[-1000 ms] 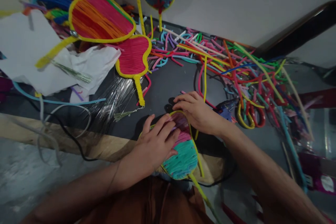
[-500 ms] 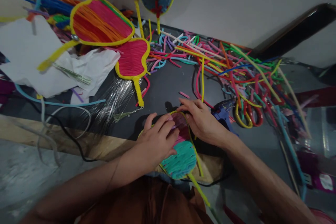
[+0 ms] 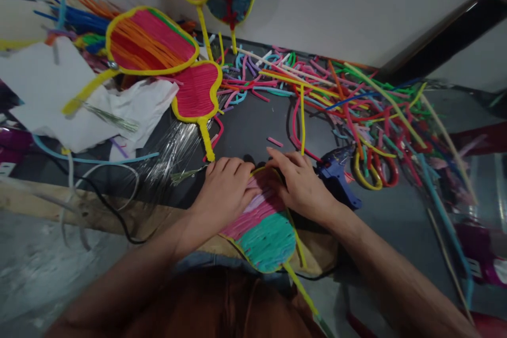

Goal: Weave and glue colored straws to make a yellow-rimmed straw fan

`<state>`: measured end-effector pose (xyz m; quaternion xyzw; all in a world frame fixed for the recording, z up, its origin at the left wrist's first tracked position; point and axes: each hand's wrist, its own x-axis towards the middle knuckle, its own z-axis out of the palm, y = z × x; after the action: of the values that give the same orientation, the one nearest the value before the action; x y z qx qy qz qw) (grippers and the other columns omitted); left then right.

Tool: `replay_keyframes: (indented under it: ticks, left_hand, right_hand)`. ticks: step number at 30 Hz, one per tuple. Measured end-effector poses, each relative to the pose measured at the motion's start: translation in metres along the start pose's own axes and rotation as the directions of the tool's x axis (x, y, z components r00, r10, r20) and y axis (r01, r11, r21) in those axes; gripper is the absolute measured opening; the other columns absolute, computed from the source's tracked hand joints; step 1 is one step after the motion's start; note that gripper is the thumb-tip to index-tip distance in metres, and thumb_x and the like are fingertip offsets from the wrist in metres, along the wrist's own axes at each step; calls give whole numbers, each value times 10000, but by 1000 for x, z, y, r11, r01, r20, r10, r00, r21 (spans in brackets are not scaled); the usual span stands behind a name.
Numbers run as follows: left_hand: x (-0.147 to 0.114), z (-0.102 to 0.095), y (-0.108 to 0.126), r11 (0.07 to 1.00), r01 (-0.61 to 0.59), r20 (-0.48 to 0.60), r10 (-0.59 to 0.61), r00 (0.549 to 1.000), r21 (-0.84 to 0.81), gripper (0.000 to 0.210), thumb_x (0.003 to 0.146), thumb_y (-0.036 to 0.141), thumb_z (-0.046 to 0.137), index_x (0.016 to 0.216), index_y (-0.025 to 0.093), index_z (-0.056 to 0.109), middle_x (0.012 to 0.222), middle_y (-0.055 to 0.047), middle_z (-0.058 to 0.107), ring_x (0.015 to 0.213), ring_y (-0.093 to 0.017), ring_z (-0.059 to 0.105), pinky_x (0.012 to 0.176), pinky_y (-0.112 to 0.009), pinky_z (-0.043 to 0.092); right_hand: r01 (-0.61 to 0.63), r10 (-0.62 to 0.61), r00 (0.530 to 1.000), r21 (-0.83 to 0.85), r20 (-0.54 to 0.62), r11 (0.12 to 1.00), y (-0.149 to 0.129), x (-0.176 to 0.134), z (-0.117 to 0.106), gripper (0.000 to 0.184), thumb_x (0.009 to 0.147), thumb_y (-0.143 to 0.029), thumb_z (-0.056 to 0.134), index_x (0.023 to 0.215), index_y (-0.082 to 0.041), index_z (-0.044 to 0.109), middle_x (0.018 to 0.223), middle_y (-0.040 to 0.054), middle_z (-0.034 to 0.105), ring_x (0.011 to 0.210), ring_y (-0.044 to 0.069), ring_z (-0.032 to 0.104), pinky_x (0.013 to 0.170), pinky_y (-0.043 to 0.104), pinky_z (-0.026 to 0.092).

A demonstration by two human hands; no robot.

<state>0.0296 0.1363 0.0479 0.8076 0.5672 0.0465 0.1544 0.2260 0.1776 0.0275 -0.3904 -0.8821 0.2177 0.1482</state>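
Observation:
A fan-shaped piece made of pipe cleaners (image 3: 269, 240) lies at the table's front edge, teal at the near end, pink and mauve farther up, rimmed in yellow. Its thin yellow-green handle (image 3: 301, 288) points toward my lap. My left hand (image 3: 225, 186) grips its far left edge, thumb lying on the pink part and fingers curled over the rim. On the far right edge, my right hand (image 3: 303, 185) holds the rim with bent fingers; the fingertips partly hide that end. Just right of this hand rests a blue glue gun (image 3: 338, 179).
Scissors with yellow and red handles (image 3: 382, 171) lie beyond the glue gun. Loose pipe cleaners (image 3: 317, 87) cover the back. Finished-looking pink fans (image 3: 197, 92) and crumpled white paper (image 3: 137, 108) are at the left. A black cable (image 3: 114, 216) hangs over the front edge.
My left hand has moved from the middle of the fan up and left to its far edge, uncovering more pink. My right hand stays at the far right rim. The view has shifted slightly.

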Motion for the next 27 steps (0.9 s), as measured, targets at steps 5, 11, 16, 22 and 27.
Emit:
replay_keyframes:
  ticks: [5, 11, 16, 22, 27]
  left_hand:
    - [14, -6, 2, 998, 30, 124, -37, 992, 51, 254, 874, 377, 564, 943, 135, 601, 958, -98, 603, 931, -277, 526, 818, -406, 418]
    - [17, -13, 4, 998, 28, 214, -17, 977, -49, 176, 865, 298, 514, 897, 134, 570, 900, -84, 594, 890, -257, 537, 794, -379, 425]
    - [15, -17, 0, 876, 203, 331, -53, 942, -438, 151, 859, 330, 513, 898, 184, 520, 770, -3, 578, 699, -166, 538, 640, -280, 400]
    - [19, -24, -4, 278, 470, 521, 153, 840, -838, 349, 790, 459, 627, 964, 181, 508, 782, 32, 570, 632, -94, 495, 568, -205, 364]
    - [26, -26, -9, 225, 549, 585, 146, 798, -805, 400, 781, 550, 623, 835, 157, 566, 664, 56, 488, 522, -55, 376, 478, -184, 247]
  right_hand:
    - [29, -29, 1000, 7, 11, 1000, -1, 2, -1, 600, 867, -117, 461, 1440, -156, 288, 1077, 118, 667, 998, 286, 537, 880, 489, 454]
    - [70, -69, 997, 64, -19, 995, -1, -3, -3, 644, 813, -95, 462, 1429, -154, 285, 1039, 115, 645, 922, 255, 590, 815, 449, 510]
    - [-7, 20, 999, 263, -47, 965, -8, -12, -11, 670, 812, -103, 485, 1432, -235, 271, 1038, 68, 631, 917, 202, 621, 804, 371, 534]
    - [-67, 144, 981, 478, -126, 876, -15, -24, -19, 647, 843, -131, 512, 1431, -247, 267, 949, 35, 627, 845, 157, 626, 795, 329, 531]
    - [-2, 106, 978, 501, -180, 866, -17, -27, -18, 657, 842, -114, 519, 1426, -267, 260, 969, 27, 613, 876, 147, 608, 838, 335, 517]
